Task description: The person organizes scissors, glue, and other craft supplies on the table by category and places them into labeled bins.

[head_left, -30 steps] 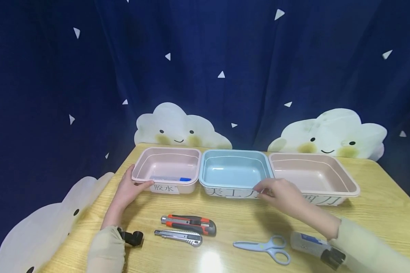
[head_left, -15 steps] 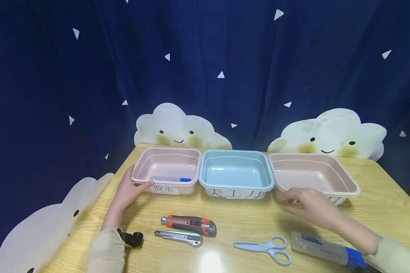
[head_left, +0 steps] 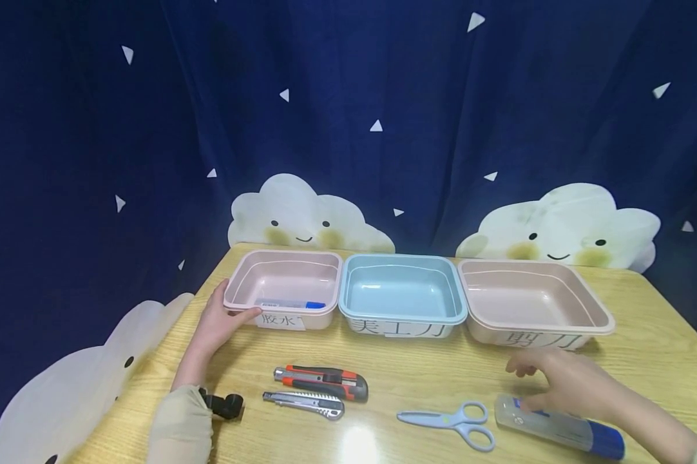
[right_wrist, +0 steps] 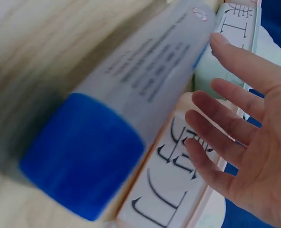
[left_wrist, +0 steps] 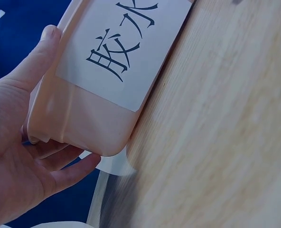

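Note:
My left hand [head_left: 216, 322] grips the left corner of the left pink bin [head_left: 319, 320], thumb along the front rim and fingers curled round its end wall. A blue-capped glue bottle lies inside this bin [left_wrist: 95, 121]. Over a second clear glue bottle [head_left: 565, 430] with a blue cap hovers my right hand [head_left: 574, 383]. The right wrist view shows that hand [right_wrist: 249, 128] with fingers spread and apart from the bottle [right_wrist: 150, 61]. Light blue scissors [head_left: 449, 420] lie left of the bottle. Further left lie an orange-and-black utility knife [head_left: 322, 381] and a slimmer silver one [head_left: 305, 403].
A blue bin [head_left: 403, 327] and a right-hand pink bin [head_left: 482, 332] continue the row at the back of the wooden table [head_left: 406, 370]. Each bin bears a paper label in front. A dark blue curtain [head_left: 337, 96] with clouds hangs behind.
My right hand has moved from the blue bin's front, past the right pink bin, back and right to above the glue bottle. My left hand has stayed on the left bin.

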A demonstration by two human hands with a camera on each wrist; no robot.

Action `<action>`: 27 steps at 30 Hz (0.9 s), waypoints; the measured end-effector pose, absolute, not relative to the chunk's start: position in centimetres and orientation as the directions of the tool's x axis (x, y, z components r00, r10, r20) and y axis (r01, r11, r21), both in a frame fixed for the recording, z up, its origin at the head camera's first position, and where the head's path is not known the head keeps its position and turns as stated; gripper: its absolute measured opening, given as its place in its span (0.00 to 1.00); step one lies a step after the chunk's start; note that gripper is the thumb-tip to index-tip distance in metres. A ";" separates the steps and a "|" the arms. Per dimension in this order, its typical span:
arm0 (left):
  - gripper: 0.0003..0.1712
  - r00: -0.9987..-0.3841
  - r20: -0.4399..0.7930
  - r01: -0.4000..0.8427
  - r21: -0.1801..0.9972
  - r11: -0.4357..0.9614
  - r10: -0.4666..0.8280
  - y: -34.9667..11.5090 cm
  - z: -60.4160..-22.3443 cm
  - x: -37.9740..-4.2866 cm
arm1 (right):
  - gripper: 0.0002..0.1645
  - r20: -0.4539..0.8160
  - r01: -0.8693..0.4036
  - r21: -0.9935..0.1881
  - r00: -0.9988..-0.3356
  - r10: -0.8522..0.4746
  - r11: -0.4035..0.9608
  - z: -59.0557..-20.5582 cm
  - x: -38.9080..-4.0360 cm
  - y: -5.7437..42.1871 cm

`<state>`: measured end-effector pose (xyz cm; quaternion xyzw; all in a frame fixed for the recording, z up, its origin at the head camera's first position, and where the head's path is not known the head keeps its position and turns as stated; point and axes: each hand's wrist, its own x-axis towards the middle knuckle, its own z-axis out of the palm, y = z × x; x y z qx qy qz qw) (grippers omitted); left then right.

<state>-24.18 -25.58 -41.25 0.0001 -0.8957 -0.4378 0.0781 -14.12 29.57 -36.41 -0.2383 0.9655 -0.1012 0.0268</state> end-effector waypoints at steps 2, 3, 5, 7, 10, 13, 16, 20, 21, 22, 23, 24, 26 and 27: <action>0.60 -0.988 0.137 0.064 0.784 0.618 -0.071 -25.6 -41.2 -24.2 | 0.26 0.014 -0.474 -0.207 -0.876 -0.482 0.856 -36.8 -14.0 30.0; 0.60 -0.988 0.135 0.061 0.784 0.618 -0.073 -25.6 -41.2 -24.1 | 0.25 0.036 -0.492 -0.207 -0.868 -0.496 0.846 -37.0 -13.9 30.2; 0.60 -0.988 0.132 0.057 0.782 0.621 -0.075 -25.6 -41.2 -24.2 | 0.24 0.071 -0.517 -0.222 -0.854 -0.515 0.827 -37.3 -13.8 30.6; 0.61 -0.989 0.127 0.051 0.779 0.625 -0.079 -25.7 -41.2 -24.2 | 0.24 0.081 -0.532 -0.248 -0.844 -0.530 0.810 -37.5 -13.8 30.9; 0.61 -0.989 0.123 0.047 0.779 0.625 -0.078 -25.7 -41.3 -24.2 | 0.24 0.061 -0.533 -0.291 -0.839 -0.541 0.794 -37.7 -13.5 31.6; 0.61 -0.989 0.121 0.044 0.778 0.627 -0.080 -25.8 -41.3 -24.2 | 0.23 -0.021 -0.491 -0.323 -0.851 -0.525 0.809 -37.9 -13.1 32.4; 0.61 -0.989 0.122 0.044 0.778 0.627 -0.082 -25.8 -41.4 -24.2 | 0.23 -0.133 -0.420 -0.344 -0.863 -0.487 0.840 -38.2 -12.8 33.3; 0.60 -0.988 0.129 0.051 0.782 0.621 -0.081 -25.8 -41.5 -24.3 | 0.28 -0.225 -0.362 -0.356 -0.861 -0.456 0.861 -38.8 -12.5 34.3; 0.60 -0.988 0.130 0.052 0.783 0.620 -0.080 -25.8 -41.5 -24.3 | 0.30 -0.227 -0.365 -0.356 -0.859 -0.458 0.861 -39.0 -12.4 34.4; 0.60 -0.988 0.131 0.054 0.784 0.618 -0.080 -25.8 -41.5 -24.3 | 0.32 -0.238 -0.358 -0.349 -0.860 -0.451 0.866 -39.2 -12.3 34.5; 0.60 -0.988 0.133 0.056 0.784 0.618 -0.080 -25.8 -41.5 -24.3 | 0.34 -0.254 -0.346 -0.348 -0.860 -0.443 0.871 -39.4 -12.3 34.5; 0.60 -0.988 0.134 0.057 0.784 0.619 -0.079 -25.8 -41.5 -24.3 | 0.35 -0.275 -0.322 -0.345 -0.863 -0.424 0.881 -39.6 -12.2 34.5; 0.59 -0.988 0.135 0.061 0.787 0.614 -0.075 -25.7 -41.5 -24.3 | 0.36 -0.331 -0.241 -0.360 -0.870 -0.365 0.901 -40.0 -12.3 34.3; 0.59 -0.988 0.136 0.063 0.788 0.613 -0.074 -25.7 -41.5 -24.3 | 0.37 -0.354 -0.206 -0.362 -0.872 -0.339 0.909 -40.2 -12.3 34.2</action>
